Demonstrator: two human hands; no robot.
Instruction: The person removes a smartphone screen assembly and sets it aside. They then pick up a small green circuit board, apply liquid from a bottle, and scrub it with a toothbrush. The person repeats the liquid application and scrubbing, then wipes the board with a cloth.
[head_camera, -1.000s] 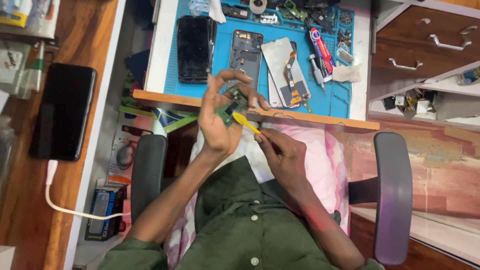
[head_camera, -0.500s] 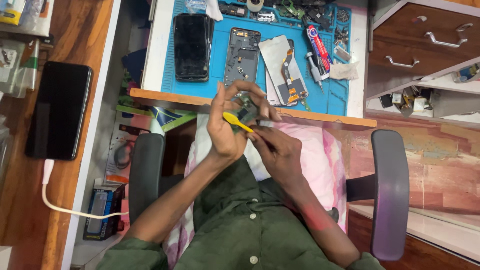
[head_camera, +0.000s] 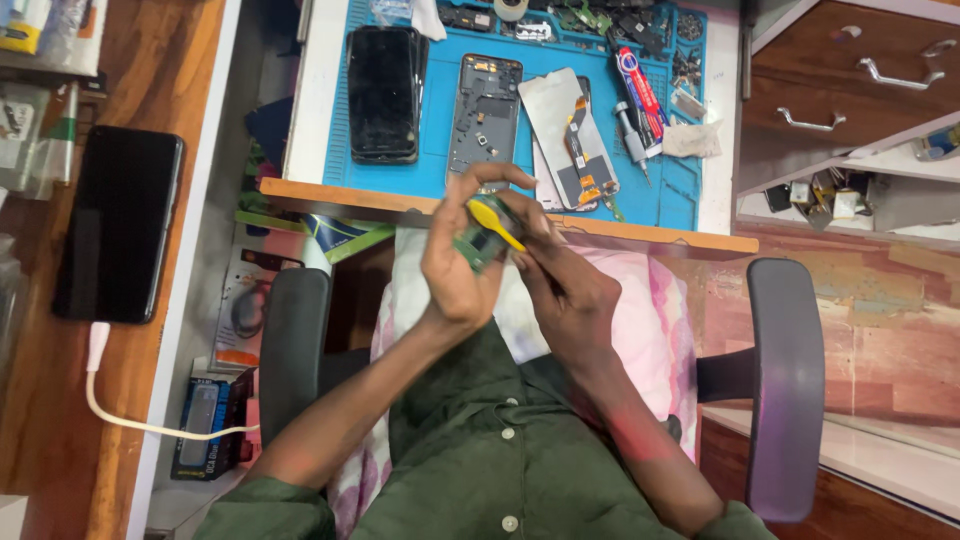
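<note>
Here, in the head view, both forearms rise from the green shirt and meet above the lap, just short of the edge of the surface. The left hand is raised with its wrist bent, thumb and fingers curled round a small green circuit board, which it pinches upright between the fingertips. The right hand comes in from the other side, knuckles up, fingers closed narrowly on a yellow pry tool; the tool's tip lies across the top of the board, touching it. The two hands press close together, fingers overlapping.

Just beyond the hands, on the blue mat, lies an opened phone frame, with a dark phone past the left hand and a detached screen panel with a flex cable past the right. A red-labelled tube lies farther off on the right hand's side. Well off to the left hand's side, a black phone rests on a wooden top with a white cable plugged in.
</note>
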